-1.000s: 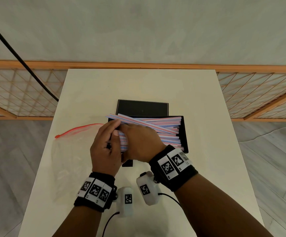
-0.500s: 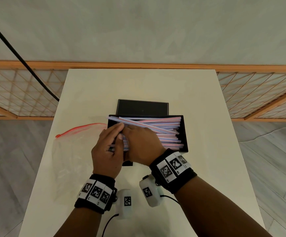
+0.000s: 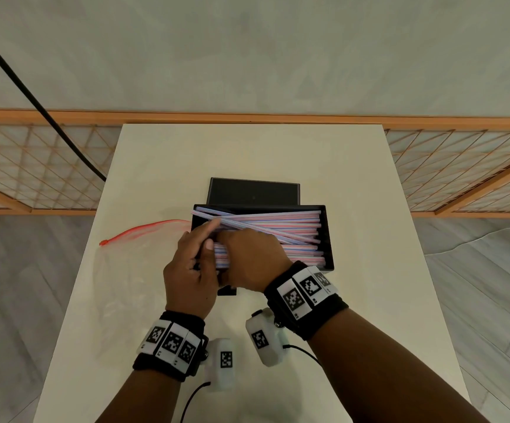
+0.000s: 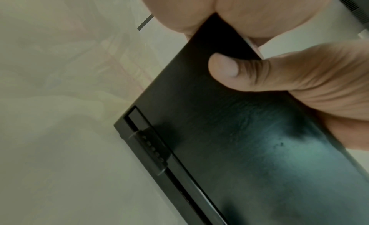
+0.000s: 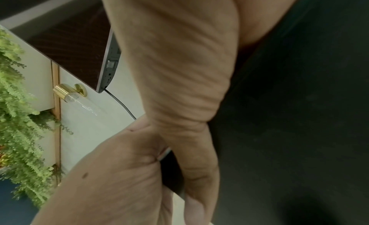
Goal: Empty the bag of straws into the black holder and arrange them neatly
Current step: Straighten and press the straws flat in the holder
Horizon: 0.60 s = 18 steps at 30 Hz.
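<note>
The black holder (image 3: 328, 239) lies across the middle of the white table (image 3: 354, 300), filled with pink-and-blue striped straws (image 3: 278, 227); a few cross the pile at a slant. My left hand (image 3: 207, 236) is at the holder's left end. In the left wrist view its thumb (image 4: 223, 67) presses the holder's outer wall (image 4: 219, 133) while its fingers curl over the rim. My right hand (image 3: 247, 251) lies over the straws near that end, fingers curled down round them and hidden. The clear bag (image 3: 131, 270) with a red zip lies flat to the left.
A flat black lid (image 3: 253, 192) lies just behind the holder. A small black tab (image 3: 227, 290) sticks out at the holder's front. A wooden lattice railing (image 3: 33, 166) runs behind the table, and a black cable (image 3: 33, 96) crosses the upper left.
The slanted straws have sunk lower and flatter into the holder. Both hands stay at its left end, shifted only slightly.
</note>
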### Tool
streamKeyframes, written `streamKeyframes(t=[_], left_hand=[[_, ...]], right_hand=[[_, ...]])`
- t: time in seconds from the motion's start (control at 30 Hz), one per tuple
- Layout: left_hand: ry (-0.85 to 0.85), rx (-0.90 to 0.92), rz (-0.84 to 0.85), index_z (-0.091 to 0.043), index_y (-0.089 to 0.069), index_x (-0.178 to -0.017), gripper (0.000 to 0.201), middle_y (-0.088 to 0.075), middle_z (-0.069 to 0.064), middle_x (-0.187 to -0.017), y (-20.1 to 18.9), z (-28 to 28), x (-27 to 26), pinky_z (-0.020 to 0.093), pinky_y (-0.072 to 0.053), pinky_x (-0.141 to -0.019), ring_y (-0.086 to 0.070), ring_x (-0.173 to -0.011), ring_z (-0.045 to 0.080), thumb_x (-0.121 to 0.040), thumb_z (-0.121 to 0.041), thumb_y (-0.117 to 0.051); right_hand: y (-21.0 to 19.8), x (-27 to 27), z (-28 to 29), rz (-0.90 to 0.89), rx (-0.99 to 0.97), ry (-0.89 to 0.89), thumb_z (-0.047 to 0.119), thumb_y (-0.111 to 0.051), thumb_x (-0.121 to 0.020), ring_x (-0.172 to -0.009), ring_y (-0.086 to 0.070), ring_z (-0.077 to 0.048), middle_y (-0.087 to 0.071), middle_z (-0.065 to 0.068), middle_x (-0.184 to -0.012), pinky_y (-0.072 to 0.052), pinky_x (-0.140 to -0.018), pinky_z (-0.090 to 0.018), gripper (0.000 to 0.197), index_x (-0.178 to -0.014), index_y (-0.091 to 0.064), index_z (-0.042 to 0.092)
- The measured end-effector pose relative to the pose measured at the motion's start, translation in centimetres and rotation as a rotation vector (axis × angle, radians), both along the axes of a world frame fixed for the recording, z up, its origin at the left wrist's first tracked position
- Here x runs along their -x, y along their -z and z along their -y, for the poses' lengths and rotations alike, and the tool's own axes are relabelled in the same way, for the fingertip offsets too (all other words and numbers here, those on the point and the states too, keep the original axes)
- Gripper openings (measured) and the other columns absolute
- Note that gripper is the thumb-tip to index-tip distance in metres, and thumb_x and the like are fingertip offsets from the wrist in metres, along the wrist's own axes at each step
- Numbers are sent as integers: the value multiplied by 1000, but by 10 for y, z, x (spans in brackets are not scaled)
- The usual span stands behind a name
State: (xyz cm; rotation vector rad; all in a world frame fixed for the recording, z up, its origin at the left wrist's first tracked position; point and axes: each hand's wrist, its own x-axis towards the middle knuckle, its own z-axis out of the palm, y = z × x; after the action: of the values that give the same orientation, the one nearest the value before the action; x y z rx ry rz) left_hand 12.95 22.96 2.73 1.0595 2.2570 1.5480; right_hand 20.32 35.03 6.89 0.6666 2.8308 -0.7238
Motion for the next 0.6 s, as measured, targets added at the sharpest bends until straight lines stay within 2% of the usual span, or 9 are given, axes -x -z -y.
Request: streamKeyframes(t=[0.1,0.2,0.27,0.33,0.4,0.47,0.6], left_hand=[[-6,-15,35,-23,-64,-131,32,-65,-5,-131,1,0,0,49,-61,-83,-64,-118,16,-105,-23,-45],[-2,-18,13,-20,-65,-130,32,-66,-5,-130,1,1,0,47,-60,-88,-64,-120,15,-105,-20,-46],[-24,-21,38,-18,-66,-129,31,-67,-6,-129,-2,-1,-1,40,-59,-91,-64,-118,10,-105,-21,-47],[-38,-34,72,-15,-67,-127,31,-68,-5,-127,-5,-2,-2,26,-56,-95,-64,-116,3,-103,-20,-48],[-29,-45,86,-12,-68,-127,31,-69,-4,-126,-7,-2,-2,13,-52,-93,-63,-115,-2,-102,-15,-48],[-25,-57,106,-10,-68,-126,31,-69,-1,-125,-7,-2,-2,9,-49,-92,-63,-115,-4,-101,-8,-50],[-24,-61,97,-8,-68,-126,32,-69,1,-126,-8,-1,-2,7,-48,-91,-64,-116,-1,-100,-2,-51]], right_hand=[[1,0,2,-8,-2,5,49,-75,-78,-99,-69,-24,-71,2,-113,-58,-83,-41,64,-134,-53,27],[1,0,2,-3,6,4,47,-75,-79,-101,-68,-24,-70,2,-115,-58,-82,-40,63,-134,-53,26],[0,-1,2,-10,-31,4,48,-75,-78,-99,-69,-24,-71,2,-114,-56,-80,-38,65,-136,-52,26],[0,-2,4,-29,-72,9,50,-75,-78,-96,-70,-24,-71,3,-112,-57,-80,-38,69,-137,-51,26],[1,-3,6,-46,-88,8,52,-74,-78,-97,-70,-24,-71,2,-114,-57,-82,-39,71,-140,-49,26],[2,-3,6,-60,-95,7,52,-74,-79,-98,-70,-23,-70,3,-116,-56,-82,-38,72,-140,-49,25],[4,-3,6,-84,-137,18,53,-76,-76,-97,-70,-24,-71,1,-115,-55,-83,-39,71,-136,-53,24]])
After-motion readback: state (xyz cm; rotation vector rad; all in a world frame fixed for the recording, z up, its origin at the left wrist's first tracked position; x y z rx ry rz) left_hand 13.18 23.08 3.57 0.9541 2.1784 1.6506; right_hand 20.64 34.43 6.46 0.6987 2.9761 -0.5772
